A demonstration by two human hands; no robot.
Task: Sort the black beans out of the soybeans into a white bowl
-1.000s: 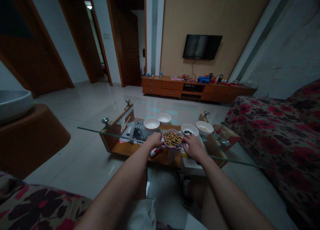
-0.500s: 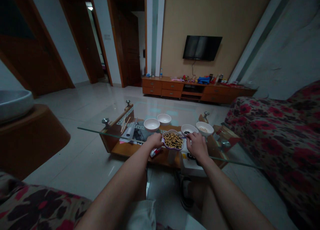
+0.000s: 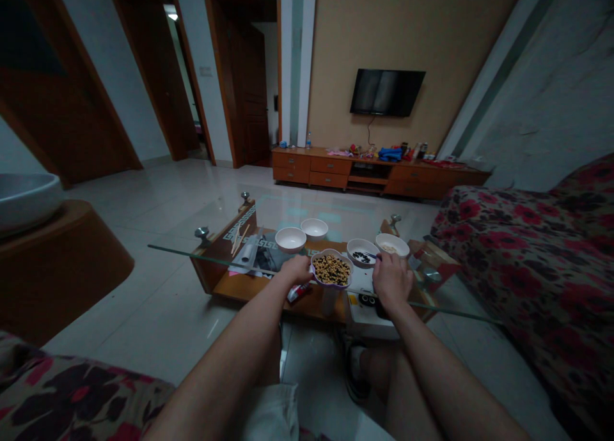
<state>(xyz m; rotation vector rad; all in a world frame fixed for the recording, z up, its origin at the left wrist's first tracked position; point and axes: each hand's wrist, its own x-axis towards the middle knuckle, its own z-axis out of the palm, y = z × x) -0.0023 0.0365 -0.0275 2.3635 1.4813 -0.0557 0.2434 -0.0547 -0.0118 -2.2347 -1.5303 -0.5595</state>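
Observation:
A purple-rimmed, scallop-edged bowl full of yellow and black beans stands at the near edge of the glass table, its left side gripped by my left hand. My right hand is closed on thin dark tweezers, whose tip points left over a white bowl with black beans in it. Just behind my right hand is another white bowl holding pale beans. Two white bowls, the nearer one and the farther one, sit behind the left side of the scalloped bowl with nothing visible inside.
The glass table top has metal knobs at its supports. Papers, a plastic roll and a red-and-white packet lie on the shelf below. A white box stands under the near edge. A flowered sofa is on the right.
My right hand has moved right, from beside the scalloped bowl to in front of the two right-hand white bowls, carrying the tweezers. The black beans now show more fully. My left hand stays put.

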